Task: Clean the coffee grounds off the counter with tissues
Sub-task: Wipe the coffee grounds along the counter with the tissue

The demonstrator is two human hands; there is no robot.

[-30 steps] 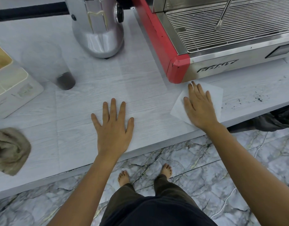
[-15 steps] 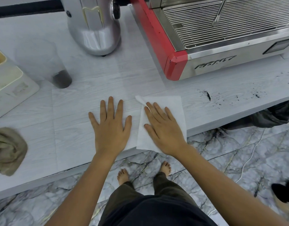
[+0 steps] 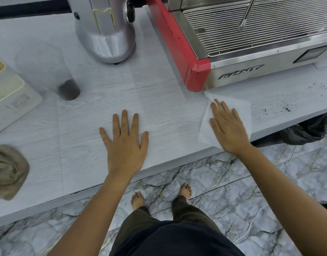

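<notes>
A white tissue (image 3: 241,108) lies flat on the pale wood-grain counter (image 3: 96,156), just in front of the red corner of the espresso machine. My right hand (image 3: 227,126) presses flat on the tissue, fingers together and extended. Dark coffee grounds (image 3: 284,109) are scattered on the counter to the right of the tissue, with more specks (image 3: 315,85) farther back near the machine. My left hand (image 3: 124,143) rests flat on the bare counter with spread fingers, holding nothing.
The red and steel espresso machine (image 3: 232,43) stands at the back right, a silver grinder (image 3: 105,30) to its left. A clear cup with grounds (image 3: 66,87), a cream box (image 3: 9,97) and a beige cloth (image 3: 7,170) sit at left. A black bag (image 3: 306,130) hangs under the counter's right edge.
My right hand slid the tissue left toward my left hand, then back right to the spot in front of the machine's red corner. My left hand stayed put.
</notes>
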